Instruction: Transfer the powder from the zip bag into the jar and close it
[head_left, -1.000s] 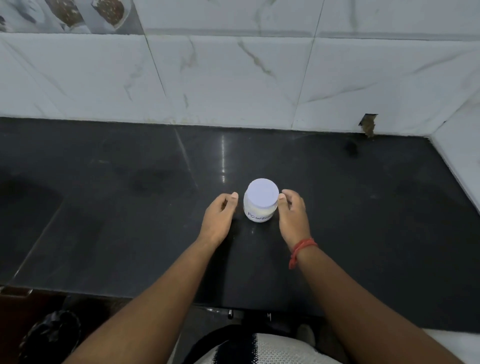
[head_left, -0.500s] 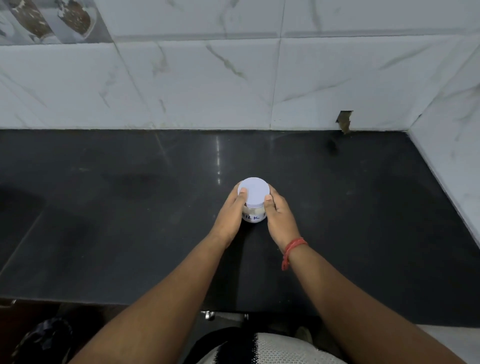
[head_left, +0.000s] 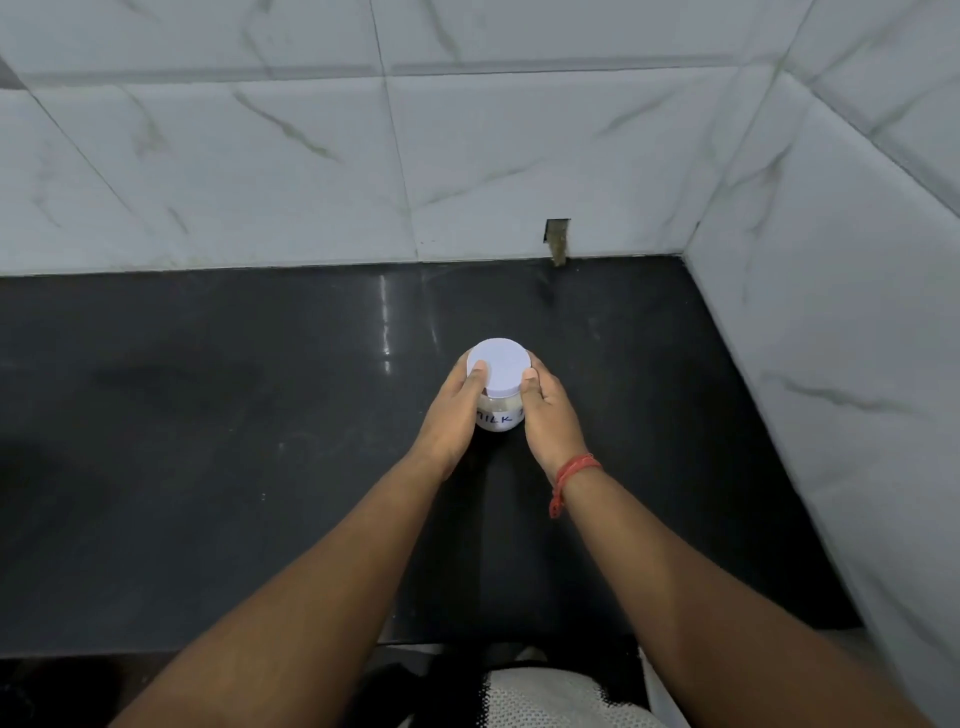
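Observation:
A small clear jar (head_left: 497, 418) of white powder stands upright on the black counter (head_left: 234, 441), with blue handwriting on its side. A pale lilac lid (head_left: 501, 366) sits on top of it. My left hand (head_left: 453, 415) wraps the jar's left side, thumb tip on the lid's edge. My right hand (head_left: 549, 415) wraps the right side, thumb against the lid's rim. A red thread band circles my right wrist. No zip bag is in view.
White marble-pattern tiled walls rise behind the counter (head_left: 467, 171) and along its right side (head_left: 831, 364), meeting in a corner. A small dark notch (head_left: 557, 240) breaks the back wall at counter level. The counter's front edge runs just under my forearms.
One second ago both hands were beside the jar with fingers apart; they have since closed onto it from both sides. The view has shifted towards the right corner.

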